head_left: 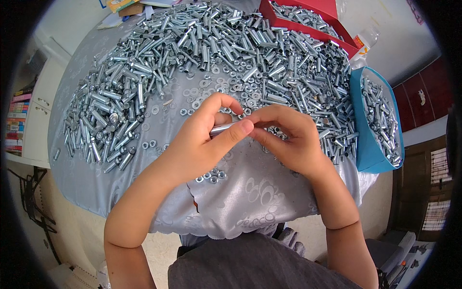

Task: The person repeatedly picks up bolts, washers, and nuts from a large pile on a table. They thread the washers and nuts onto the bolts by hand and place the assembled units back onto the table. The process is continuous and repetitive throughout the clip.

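Over the near middle of the table, my left hand (192, 139) is closed around a shiny metal sleeve anchor (221, 128), with the thumb lying along it. My right hand (291, 137) meets it at the sleeve anchor's right end, thumb and fingers pinched together. Whatever small part those fingertips hold is hidden. Loose washers (204, 83) and hex nuts (196, 104) lie just beyond my hands. Several more nuts (213, 176) sit in a small group below my left wrist.
A broad heap of metal sleeves (207, 38) covers the table's far side. Bolts with sleeves (108, 106) are piled at the left. A red box (308, 26) and a blue container (366, 149), both filled with metal parts, stand at the right. Grey patterned cloth (260, 202) covers the table.
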Demonstrator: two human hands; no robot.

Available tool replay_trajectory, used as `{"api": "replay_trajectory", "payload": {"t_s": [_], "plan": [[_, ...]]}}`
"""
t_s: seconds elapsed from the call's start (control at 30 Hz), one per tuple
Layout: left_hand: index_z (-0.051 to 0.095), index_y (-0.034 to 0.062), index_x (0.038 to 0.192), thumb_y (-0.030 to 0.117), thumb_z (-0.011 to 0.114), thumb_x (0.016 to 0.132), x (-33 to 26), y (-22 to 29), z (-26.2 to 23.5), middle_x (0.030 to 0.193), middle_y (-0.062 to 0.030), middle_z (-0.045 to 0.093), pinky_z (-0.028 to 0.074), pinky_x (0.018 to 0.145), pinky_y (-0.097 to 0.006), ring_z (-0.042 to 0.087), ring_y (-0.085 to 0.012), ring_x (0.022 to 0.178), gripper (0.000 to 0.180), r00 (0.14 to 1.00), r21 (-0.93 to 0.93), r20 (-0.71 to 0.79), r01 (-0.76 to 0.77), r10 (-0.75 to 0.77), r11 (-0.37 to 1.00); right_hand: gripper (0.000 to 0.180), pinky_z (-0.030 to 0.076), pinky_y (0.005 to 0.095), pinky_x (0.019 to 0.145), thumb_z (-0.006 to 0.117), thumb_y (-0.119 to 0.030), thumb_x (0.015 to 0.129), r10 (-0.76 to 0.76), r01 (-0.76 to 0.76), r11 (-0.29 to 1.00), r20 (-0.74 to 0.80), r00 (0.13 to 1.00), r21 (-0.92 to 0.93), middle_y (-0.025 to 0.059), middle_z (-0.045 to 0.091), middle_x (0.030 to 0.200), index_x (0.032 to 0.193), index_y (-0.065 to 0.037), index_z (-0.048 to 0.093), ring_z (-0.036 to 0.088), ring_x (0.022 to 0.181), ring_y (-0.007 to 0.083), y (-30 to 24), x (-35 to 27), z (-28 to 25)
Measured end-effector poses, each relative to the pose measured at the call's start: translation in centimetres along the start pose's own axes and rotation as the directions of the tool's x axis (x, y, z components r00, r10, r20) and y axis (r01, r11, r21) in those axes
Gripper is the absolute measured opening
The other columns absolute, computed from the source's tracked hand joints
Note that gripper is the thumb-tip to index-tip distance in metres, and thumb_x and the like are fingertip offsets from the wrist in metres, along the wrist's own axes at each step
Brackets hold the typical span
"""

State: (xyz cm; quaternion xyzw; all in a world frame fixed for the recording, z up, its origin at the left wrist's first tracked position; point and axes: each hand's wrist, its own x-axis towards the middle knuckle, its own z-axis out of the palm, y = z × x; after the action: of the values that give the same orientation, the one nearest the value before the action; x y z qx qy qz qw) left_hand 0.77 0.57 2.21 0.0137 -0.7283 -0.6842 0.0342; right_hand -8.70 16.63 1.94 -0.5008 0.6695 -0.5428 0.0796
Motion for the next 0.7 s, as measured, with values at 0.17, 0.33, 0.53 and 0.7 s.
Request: {"api": "replay_trajectory", "payload": {"t_s": [0.17,0.33,0.53,0.7], "plan": [[0.051,-0.0004,0.094,0.024,0.057,0.085,0.1,0.0,-0.2,0.080,-0.0036,0.057,0.040,0.065,-0.019,0.049,-0.0051,0.076,0.026,0.997,0.036,0.027,-0.072,0.071,0.997,0.016,0.049,0.0289,0.063,0.064,0.000,0.074,-0.076,0.074,0.975,-0.002,0.997,-0.209,0.0123,0.060,0.080,0.089,0.001,0.059,0.061,0.072,0.0225,-0.6,0.2,-0.1],[0.056,-0.0016,0.085,0.022,0.058,0.084,0.7,-0.8,-0.6,0.073,-0.0001,0.056,0.040,0.062,-0.019,0.050,-0.0049,0.071,0.024,0.973,0.082,-0.149,-0.167,0.178,0.982,0.014,0.048,0.0298,0.062,0.065,0.000,0.071,-0.042,0.038,0.983,-0.022,0.999,-0.179,0.0102,0.059,0.080,0.085,-0.002,0.062,0.059,0.072,0.0230,-0.9,0.3,0.4],[0.057,0.0016,0.084,0.019,0.058,0.083,1.3,-1.0,-2.4,0.063,0.0037,0.051,0.030,0.042,-0.017,0.039,-0.0004,0.047,0.018,0.931,-0.226,-0.354,0.009,-0.090,0.974,0.016,0.044,0.0310,0.065,0.066,-0.009,0.066,-0.138,0.281,0.899,0.391,0.910,-0.336,0.0049,0.055,0.086,0.083,-0.010,0.066,0.054,0.075,0.0204,0.0,0.1,0.4],[0.057,0.0025,0.083,0.019,0.058,0.083,1.3,-1.1,-1.9,0.066,0.0044,0.052,0.025,0.039,-0.016,0.035,0.0015,0.045,0.017,0.920,-0.202,-0.389,-0.032,-0.050,0.979,0.026,0.043,0.0308,0.064,0.067,-0.011,0.064,-0.176,0.349,0.848,0.410,0.895,-0.399,0.0035,0.054,0.086,0.090,-0.014,0.067,0.052,0.072,0.0196,1.1,-0.2,1.2]]}}
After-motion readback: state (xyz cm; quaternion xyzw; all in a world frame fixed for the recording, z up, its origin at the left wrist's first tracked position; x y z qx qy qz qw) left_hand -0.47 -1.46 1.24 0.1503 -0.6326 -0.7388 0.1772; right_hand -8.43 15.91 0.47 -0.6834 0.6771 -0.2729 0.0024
